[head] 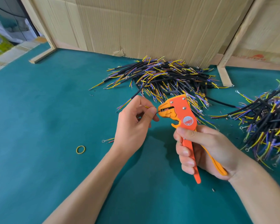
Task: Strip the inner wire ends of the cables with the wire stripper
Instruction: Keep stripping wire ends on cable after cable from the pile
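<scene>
My right hand [200, 149] grips the handles of an orange wire stripper [183, 117], held upright above the green table with its jaws pointing left. My left hand [134, 123] pinches a thin inner wire [147, 107] between thumb and forefinger, its tip reaching into the stripper's jaws. The black cable [140, 91] that the wire belongs to runs up and away from my left hand toward the pile, and its other end with a ring terminal [107, 140] pokes out below the hand.
A large pile of black cables [168, 76] with yellow, blue and purple inner wires lies behind the hands against a cardboard wall [144, 23]. A second pile [268, 120] sits at the right edge. A yellow rubber band [80, 149] lies on the green mat [39, 110].
</scene>
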